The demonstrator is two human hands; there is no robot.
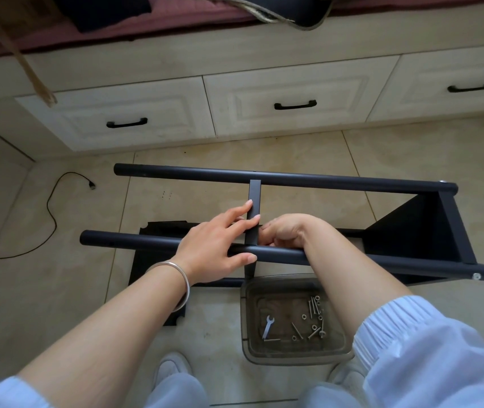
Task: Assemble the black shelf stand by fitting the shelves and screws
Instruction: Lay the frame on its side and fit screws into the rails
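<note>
A: Head view: the left hand (214,245) lies over the near pole (279,254), fingers straight, pressing it and steadying the shelf (254,213) that stands on edge between the two poles. Nothing is gripped there; it's a flat, open press.

B: And the right hand (283,231)?

A: Curled in tight where the shelf meets the near pole. It looks like it's working a screw or nut, but the fingers hide whatever they pinch, so I can't tell what it holds, if anything.

B: Where's the stand overall?

A: Lying on its side on the floor (382,148). One shelf (411,231) is already bolted at the right end, the far pole (293,178) runs behind, and a loose panel (161,231) lies flat underneath. The tray (293,357) just in front holds the spanner (268,326) and spare screws (314,307).

B: What could go wrong?

A: I'd judge the shelf is only lightly held. If the left hand eases off, it may tilt and its hole slip out of line with the pole's, so the screw could cross-thread or drop. A dropped screw could roll under the panel.
</note>
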